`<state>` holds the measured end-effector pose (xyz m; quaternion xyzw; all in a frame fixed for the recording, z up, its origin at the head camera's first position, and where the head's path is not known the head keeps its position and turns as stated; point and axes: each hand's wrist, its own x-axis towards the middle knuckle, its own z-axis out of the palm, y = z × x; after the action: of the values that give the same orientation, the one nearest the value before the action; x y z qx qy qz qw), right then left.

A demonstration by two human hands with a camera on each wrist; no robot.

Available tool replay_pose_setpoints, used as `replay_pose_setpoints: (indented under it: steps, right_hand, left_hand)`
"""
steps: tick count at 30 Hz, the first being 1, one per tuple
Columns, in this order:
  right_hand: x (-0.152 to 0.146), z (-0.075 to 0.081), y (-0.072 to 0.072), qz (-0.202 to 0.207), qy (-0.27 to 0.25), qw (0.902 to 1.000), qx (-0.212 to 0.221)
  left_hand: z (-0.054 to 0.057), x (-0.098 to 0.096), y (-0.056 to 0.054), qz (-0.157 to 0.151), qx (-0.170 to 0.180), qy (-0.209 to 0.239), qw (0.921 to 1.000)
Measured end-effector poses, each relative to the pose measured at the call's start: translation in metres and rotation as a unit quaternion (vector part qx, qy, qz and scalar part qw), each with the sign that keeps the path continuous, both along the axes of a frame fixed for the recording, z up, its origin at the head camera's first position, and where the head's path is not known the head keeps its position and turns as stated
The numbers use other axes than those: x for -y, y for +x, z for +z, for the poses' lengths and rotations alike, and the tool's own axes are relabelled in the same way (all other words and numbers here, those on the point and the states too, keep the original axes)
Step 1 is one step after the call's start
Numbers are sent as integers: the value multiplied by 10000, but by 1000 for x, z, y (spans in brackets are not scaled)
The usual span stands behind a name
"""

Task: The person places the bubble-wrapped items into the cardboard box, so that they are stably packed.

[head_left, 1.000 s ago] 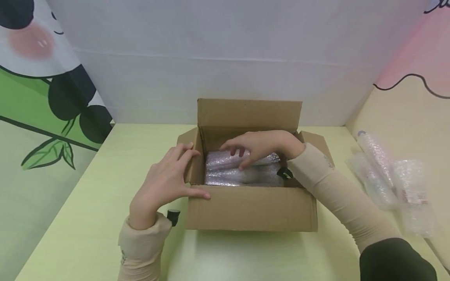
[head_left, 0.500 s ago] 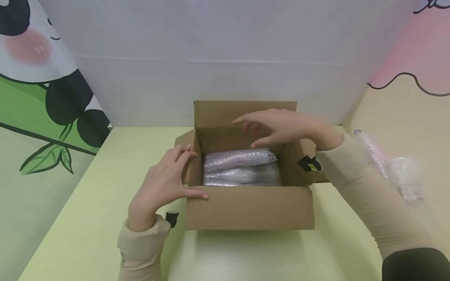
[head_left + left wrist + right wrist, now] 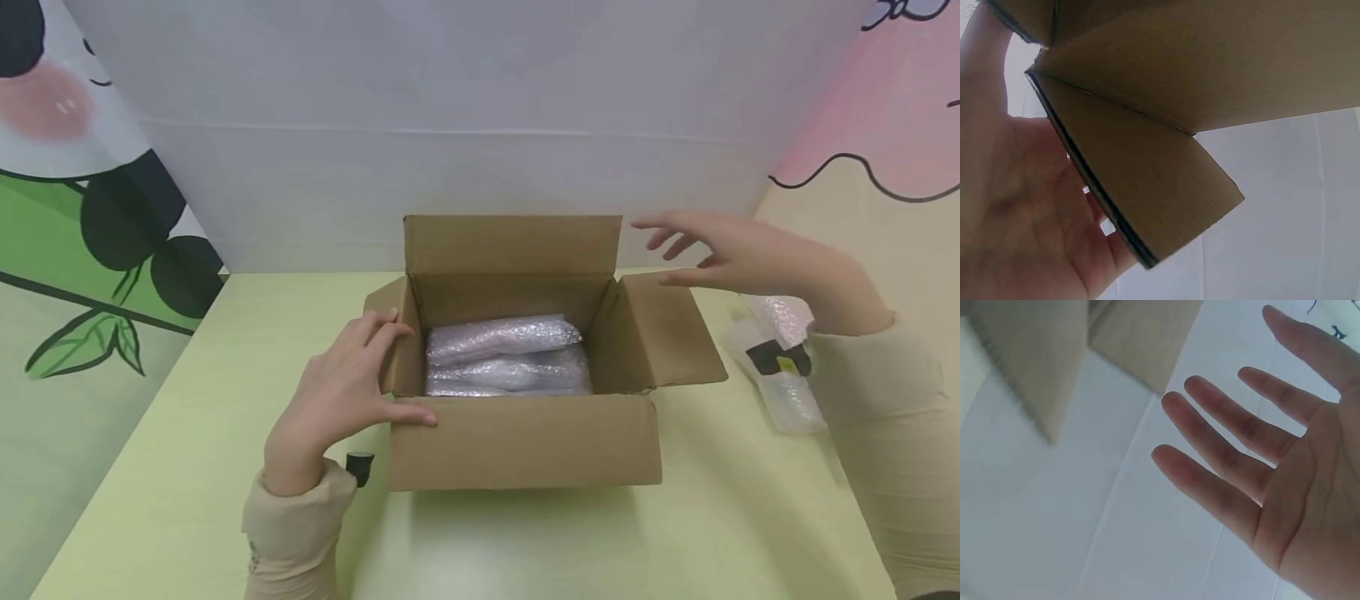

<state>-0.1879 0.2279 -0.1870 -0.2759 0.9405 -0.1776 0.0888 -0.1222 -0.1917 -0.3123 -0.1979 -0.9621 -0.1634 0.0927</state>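
Observation:
An open cardboard box [image 3: 525,442] stands on the table, flaps spread outward. Inside lie several bubble-wrapped packages [image 3: 502,340], one across the back over others in front; their contents cannot be told. My left hand [image 3: 337,387] holds the box's left front corner. Its thumb lies on the front flap and its curved fingers are at the left flap [image 3: 1129,169], whose edge hides the fingertips in the left wrist view. Beyond the right flap [image 3: 671,329], my right hand [image 3: 738,254] hovers in the air with fingers spread, holding nothing; its bare palm faces the right wrist camera.
More bubble-wrapped packages [image 3: 791,400] lie on the table's right side, partly hidden by the right forearm. A pale yellow-green table [image 3: 225,433] carries everything. A plain white wall sheet [image 3: 450,167] rises behind the box, with cartoon-printed panels [image 3: 90,283] on both sides.
My right hand has lifted from over the packages in the box and moved right past the right flap, with nothing in it. My left hand keeps its place on the box.

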Motion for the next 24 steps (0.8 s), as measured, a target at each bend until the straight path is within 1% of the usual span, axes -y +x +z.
replay_pose_setpoints:
  steps: [5,11,13,15,17,21,24]
  right_hand:
    - [-44,-10,9,-605,345,9961,-534]
    - [-89,-29,19,-1177,738,9849,-1029]
    - [-101,-37,23,-1369,847,9808,-1101]
    - [-110,-44,26,-1552,890,9780,-1076]
    - [-118,-51,29,-1725,894,9763,-956]
    - [-131,-64,32,-2050,821,9739,-533]
    - [-144,-76,33,-2301,770,9696,-305]
  left_hand:
    - [0,2,0,17,29,9,10000]
    - [0,6,2,44,25,7,10000]
    - [0,6,3,42,18,6,10000]
    - [0,7,3,41,12,6,10000]
    - [0,7,4,47,18,7,10000]
    - [0,8,5,61,43,5,10000]
    - [0,8,5,58,34,-5,10000]
